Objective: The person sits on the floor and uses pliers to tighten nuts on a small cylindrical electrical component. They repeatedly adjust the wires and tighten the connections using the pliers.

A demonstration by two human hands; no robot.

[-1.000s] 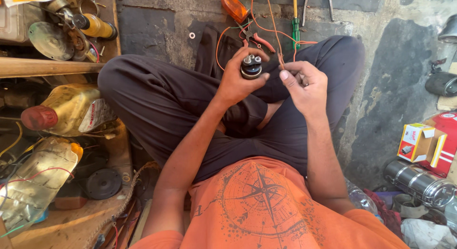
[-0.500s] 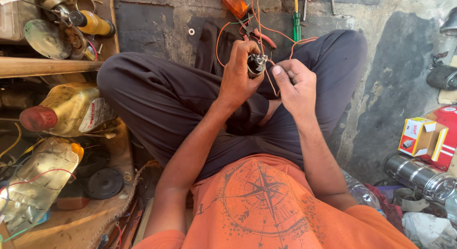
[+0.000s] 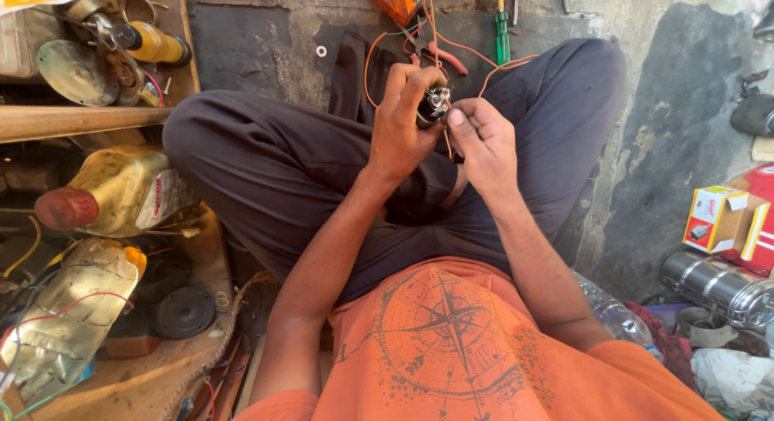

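Observation:
I sit cross-legged on a concrete floor. My left hand [image 3: 403,123] grips a small dark round part with metal terminals [image 3: 435,105], held above my lap. My right hand [image 3: 484,143] is against the part's right side, thumb and fingertips pinching at it where thin orange wires [image 3: 492,66] run in. The wires lead up to an orange lamp lens [image 3: 393,2] on the floor beyond my knees. Much of the part is hidden by my fingers.
Red-handled pliers [image 3: 443,58] and a green screwdriver [image 3: 503,34] lie beyond my legs. Left: yellowish oil jugs [image 3: 121,187], a wooden plank [image 3: 72,121], a black disc [image 3: 184,312]. Right: a small cardboard box [image 3: 717,219], a metal cylinder [image 3: 717,288].
My left hand has turned the round part from face-up to sideways. My right hand has moved from apart to close against it, fingers on the wires.

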